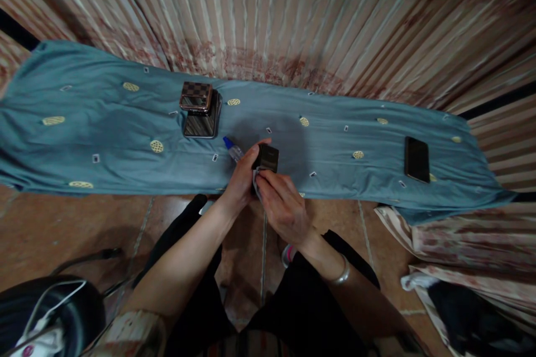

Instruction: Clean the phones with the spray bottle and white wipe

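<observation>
At the near edge of the blue-draped desk (84, 139), the left hand (243, 178) grips a small black device (268, 157) while the right hand (282, 206) pinches a cloth (255, 181) against it, apparently wiping; beyond, stacked devices (200, 109) wait.

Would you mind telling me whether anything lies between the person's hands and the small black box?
Nothing visible does: the left hand and the right hand both already grip the small black box, with a pale cloth pressed against it.
</observation>
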Demonstrator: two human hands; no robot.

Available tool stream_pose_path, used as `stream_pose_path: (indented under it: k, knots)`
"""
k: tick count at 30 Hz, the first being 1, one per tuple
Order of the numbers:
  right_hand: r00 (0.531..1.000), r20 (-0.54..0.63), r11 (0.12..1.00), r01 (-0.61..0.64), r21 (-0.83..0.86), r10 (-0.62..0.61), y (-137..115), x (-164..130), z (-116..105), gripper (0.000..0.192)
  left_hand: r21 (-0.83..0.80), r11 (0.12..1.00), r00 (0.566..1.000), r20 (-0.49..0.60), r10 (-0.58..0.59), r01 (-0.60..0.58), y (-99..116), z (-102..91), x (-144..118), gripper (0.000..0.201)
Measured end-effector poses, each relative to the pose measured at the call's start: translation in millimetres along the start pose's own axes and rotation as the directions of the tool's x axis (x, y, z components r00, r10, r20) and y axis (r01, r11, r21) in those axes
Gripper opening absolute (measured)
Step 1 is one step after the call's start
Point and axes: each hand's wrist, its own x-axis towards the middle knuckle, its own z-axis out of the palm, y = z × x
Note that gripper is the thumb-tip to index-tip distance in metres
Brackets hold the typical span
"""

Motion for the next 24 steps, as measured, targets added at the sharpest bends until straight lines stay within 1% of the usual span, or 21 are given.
stream_pose_path:
  k: [3, 9, 14, 17, 20, 24]
  knots:
    - [0.999, 0.016, 1.000, 0.029, -0.001, -0.029, -5.2, -0.3, -0.1, 0.029, -0.050, 0.998, 0.999, -0.033, -0.036, 0.034, 6.2, -0.7, 1.5, 0.031]
    - [0.997, 0.064, 0.998, 0.028, 0.050, -0.031, -5.0, 0.5, -2.2, 0.031, -0.148, 0.986, 0.994, -0.062, -0.091, 0.081, 13.3, 2.0, 2.1, 0.033]
    - [0.996, 0.040, 0.997, 0.077, -0.005, -0.076, -1.0, 3.4, -4.6, 0.028, -0.197, 0.973, 0.987, -0.080, -0.140, 0.122, 14.0, 7.2, 1.7, 0.036]
    - [0.995, 0.048, 0.995, 0.094, -0.024, -0.093, 0.2, 4.3, -6.3, 0.029, -0.205, 0.969, 0.984, -0.083, -0.158, 0.139, 15.3, 8.4, 1.3, 0.036]
    - [0.995, 0.063, 0.997, 0.079, -0.021, -0.078, 2.3, 3.3, -7.6, 0.030, -0.211, 0.965, 0.982, -0.075, -0.175, 0.156, 18.0, 7.8, 0.6, 0.036]
    - [0.999, 0.013, 0.999, 0.040, -0.007, -0.040, 9.3, -1.1, -7.4, 0.030, -0.253, 0.955, 0.980, -0.082, -0.183, 0.157, 24.1, 7.5, -0.3, 0.038]
